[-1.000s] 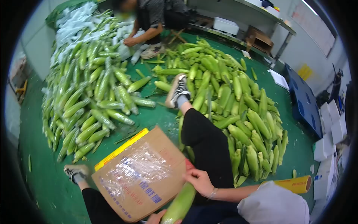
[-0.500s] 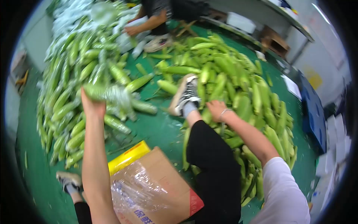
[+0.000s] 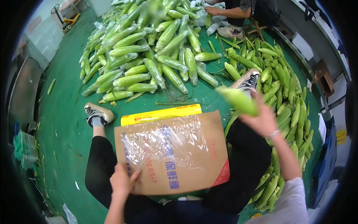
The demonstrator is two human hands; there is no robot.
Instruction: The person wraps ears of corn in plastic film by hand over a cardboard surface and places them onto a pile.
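Note:
In the head view, my right hand (image 3: 263, 117) is closed round the base of a green husked ear of corn (image 3: 238, 100), blurred by motion, above my right knee. The ear's tip points left toward the box. My left hand (image 3: 122, 181) is at the lower left edge of a flat cardboard box (image 3: 201, 149), its thumb on top and its fingers bent at the edge. Clear cling film (image 3: 149, 145) lies over the box top. Behind it sits a yellow cling wrap carton (image 3: 160, 114).
A heap of film-wrapped corn (image 3: 130, 61) lies ahead on the green floor (image 3: 63, 123). Unwrapped corn (image 3: 291, 108) is piled to my right. Another person's hand (image 3: 212, 10) holds an ear at the far side. A blue pallet (image 3: 324, 160) leans at the right.
My left hand has left the wrapped ear at the heap and come back to the box. My right hand has lifted an ear from the right pile. The view has turned left.

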